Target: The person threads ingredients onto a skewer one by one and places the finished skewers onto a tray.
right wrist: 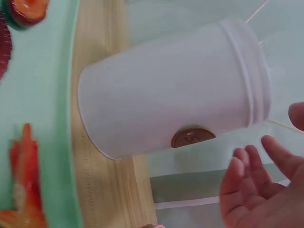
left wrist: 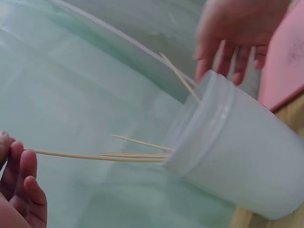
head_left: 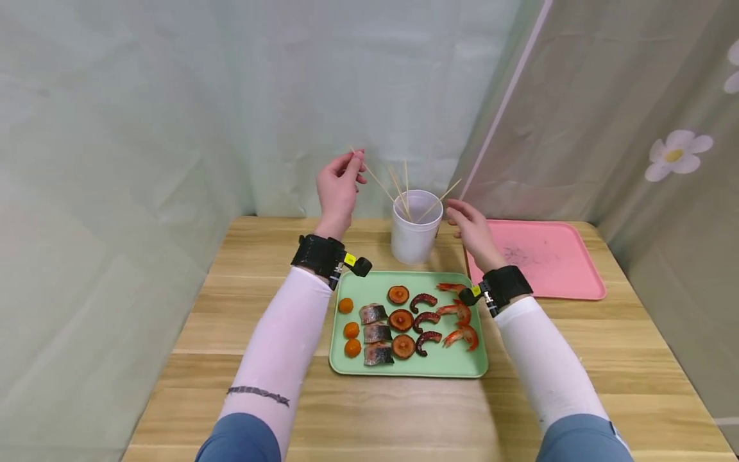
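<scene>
Up and left of the white bucket (head_left: 412, 245), my left hand (head_left: 337, 194) pinches the upper end of a thin wooden skewer (head_left: 378, 181) between thumb and fingers. That skewer slants down to the bucket's mouth, its lower end hidden inside. Several other skewers (left wrist: 137, 155) lean in the bucket and stick out over its rim. My right hand (head_left: 475, 235) is beside the bucket's right side near the rim, fingers loosely bent and holding nothing. In the right wrist view, its fingers (right wrist: 280, 153) are spread, apart from the bucket wall, which bears a brown round label (right wrist: 192, 137).
In front of the bucket lies a green tray (head_left: 410, 371) with orange balls (head_left: 351, 330), fish pieces (head_left: 378, 333), mushroom caps (head_left: 401, 320), octopus tentacles (head_left: 426, 321) and shrimp (head_left: 464, 336) in columns. A pink tray (head_left: 554, 256) sits at the back right. Curtains (head_left: 346, 83) hang behind the wooden table (head_left: 254, 308).
</scene>
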A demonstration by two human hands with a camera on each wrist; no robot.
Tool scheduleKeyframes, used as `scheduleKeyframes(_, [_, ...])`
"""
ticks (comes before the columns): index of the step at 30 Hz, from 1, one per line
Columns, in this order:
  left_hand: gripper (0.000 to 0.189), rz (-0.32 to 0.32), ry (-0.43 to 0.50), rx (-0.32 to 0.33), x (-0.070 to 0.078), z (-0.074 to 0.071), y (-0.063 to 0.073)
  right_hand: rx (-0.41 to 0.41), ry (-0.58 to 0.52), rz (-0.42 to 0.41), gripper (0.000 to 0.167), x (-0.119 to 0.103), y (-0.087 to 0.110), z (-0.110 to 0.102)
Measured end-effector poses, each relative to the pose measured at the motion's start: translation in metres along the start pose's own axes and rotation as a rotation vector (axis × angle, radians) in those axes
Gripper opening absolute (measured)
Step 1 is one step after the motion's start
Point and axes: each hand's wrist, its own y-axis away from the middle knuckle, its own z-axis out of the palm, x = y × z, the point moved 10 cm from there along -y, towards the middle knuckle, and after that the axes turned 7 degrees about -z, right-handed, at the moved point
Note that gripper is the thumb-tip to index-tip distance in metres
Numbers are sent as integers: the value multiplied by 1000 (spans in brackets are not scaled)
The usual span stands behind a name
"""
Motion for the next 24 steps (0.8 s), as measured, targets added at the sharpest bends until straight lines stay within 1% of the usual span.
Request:
scheduleKeyframes(4, [35,53,119,-12,18,-14,6,89,-58,-76,49,-7,23,-19])
scheduleKeyframes(6, [33,84,181,-8,29,-25,11,122,-80,-120,47,-12,37,-26])
scheduleKeyframes(8, [29,114,255,9,39,-38,17,146,-93,-161,46,-18,51,-30])
scheduleKeyframes(11, [23,172,346,31,53,-58,34,172,-121,-215,42,-28,69,-29])
scheduleKeyframes(13, [21,209,380,23,59,-68,50,178,-138,-253,39,-36,78,-25])
scheduleKeyframes(15, [18,234,379,-9,61,-74,69,149,-143,-295,37,-44,86,-15])
scheduleKeyframes(17, [17,241,369,-57,59,-75,88,82,-100,-336,37,-50,94,-2])
scheduleKeyframes(19, [17,233,345,-126,51,-70,104,-11,-24,-376,41,-55,101,12])
scheduleKeyframes(20, [18,216,333,-162,46,-66,111,-62,18,-395,44,-56,105,19])
scheduleKeyframes(22, [20,183,293,-233,35,-57,123,-160,89,-416,52,-55,112,31])
scheduleKeyframes(24, [21,150,236,-296,24,-48,131,-234,124,-425,55,-53,119,39])
